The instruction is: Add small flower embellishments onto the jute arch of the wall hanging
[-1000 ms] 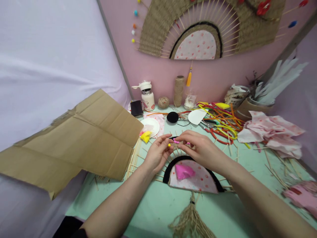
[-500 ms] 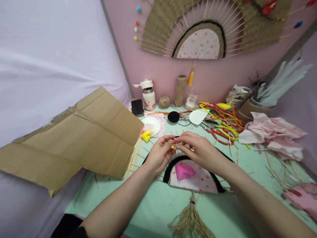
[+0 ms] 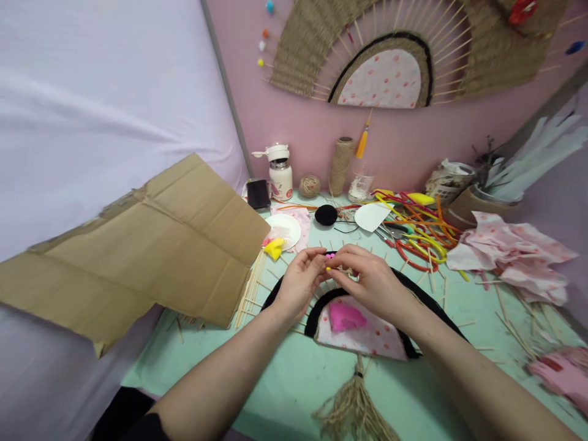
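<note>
Over the fan (image 3: 388, 334), the left hand (image 3: 299, 280) and right hand (image 3: 367, 274) flank a yellow bit (image 3: 328, 269), partly finger-hidden; which grip holds it is unclear.

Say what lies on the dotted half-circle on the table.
A pink lump sits on the half-circle, mostly left of its middle. The patch beneath the lump is covered, and the right hand hides part of the black border.

A white bottle (image 3: 280, 182) stands beside a black phone (image 3: 258, 195).
</note>
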Motion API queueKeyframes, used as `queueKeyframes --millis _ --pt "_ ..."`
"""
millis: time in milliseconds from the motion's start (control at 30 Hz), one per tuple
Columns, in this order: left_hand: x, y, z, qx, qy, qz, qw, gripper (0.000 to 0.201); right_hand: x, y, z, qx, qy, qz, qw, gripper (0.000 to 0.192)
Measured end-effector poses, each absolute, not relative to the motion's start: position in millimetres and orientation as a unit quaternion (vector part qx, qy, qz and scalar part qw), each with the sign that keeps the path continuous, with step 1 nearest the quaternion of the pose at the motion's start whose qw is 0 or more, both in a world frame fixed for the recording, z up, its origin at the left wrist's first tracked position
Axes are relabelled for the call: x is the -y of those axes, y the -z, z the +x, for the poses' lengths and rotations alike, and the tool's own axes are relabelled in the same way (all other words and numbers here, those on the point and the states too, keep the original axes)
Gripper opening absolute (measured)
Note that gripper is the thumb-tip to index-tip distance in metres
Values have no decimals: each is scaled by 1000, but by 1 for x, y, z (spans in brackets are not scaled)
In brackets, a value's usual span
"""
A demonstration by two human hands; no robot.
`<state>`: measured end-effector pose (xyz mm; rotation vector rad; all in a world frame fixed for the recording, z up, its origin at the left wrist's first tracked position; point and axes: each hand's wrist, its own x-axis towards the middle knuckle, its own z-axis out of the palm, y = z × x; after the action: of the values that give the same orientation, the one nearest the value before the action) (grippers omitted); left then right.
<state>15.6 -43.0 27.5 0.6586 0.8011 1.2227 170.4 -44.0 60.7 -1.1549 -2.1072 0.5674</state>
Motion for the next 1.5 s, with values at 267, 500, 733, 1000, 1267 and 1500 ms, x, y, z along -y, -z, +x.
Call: queueKeyframes --millis 267,500,733,1000,1267,1500 --pt "33 -21 12 -415 -578 235 662 18 1 -33 194 769 -175 -534 303 13" --pt "30 -23 9 -411 -586 226 661 13 -10 -21 180 799 -162 -529 234 16" --pt "28 -29 6 -410 -586 219 664 12 -16 -11 181 816 -162 -516 202 19" --pt "25 -26 4 -422 -582 229 656 9 -17 -8 182 817 -163 -514 204 20" --pt "26 -27 4 -433 -576 236 652 9 -17 -6 184 817 -148 -518 206 13" --pt "26 -28 3 -429 -578 237 652 12 -14 -7 184 839 -102 -504 176 18"
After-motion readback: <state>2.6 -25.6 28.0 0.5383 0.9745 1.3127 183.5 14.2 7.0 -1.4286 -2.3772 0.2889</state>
